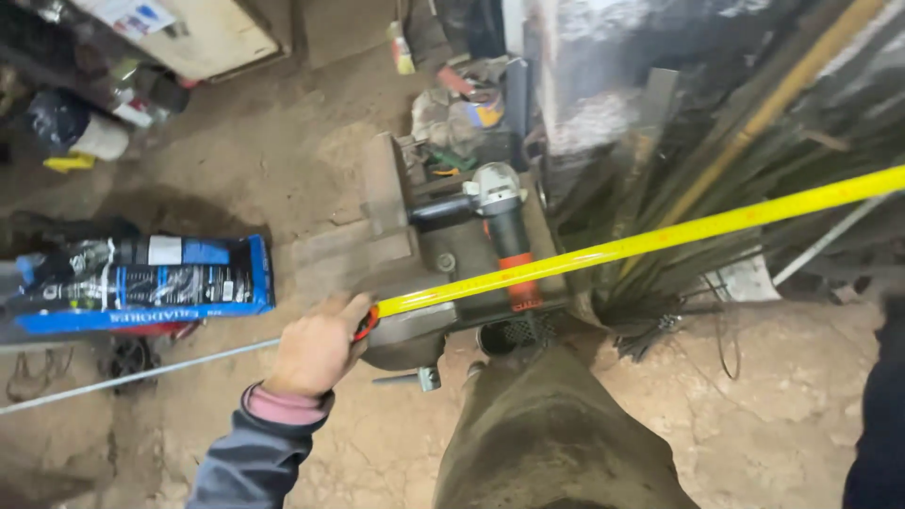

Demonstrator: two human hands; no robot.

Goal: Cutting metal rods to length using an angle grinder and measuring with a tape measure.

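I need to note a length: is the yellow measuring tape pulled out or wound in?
Pulled out. The yellow tape blade runs from the left hand up to the picture's right edge.

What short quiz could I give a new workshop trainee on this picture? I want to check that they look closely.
1. True or false: the left hand holds the case end of the yellow tape measure.
2. What lies under the tape, on the metal block? A) angle grinder B) hammer C) hand saw
3. Fill in: the tape blade runs from the hand toward the upper ____ of the picture.

Key
1. True; the fingers grip its case.
2. A, the angle grinder with an orange band.
3. Right.
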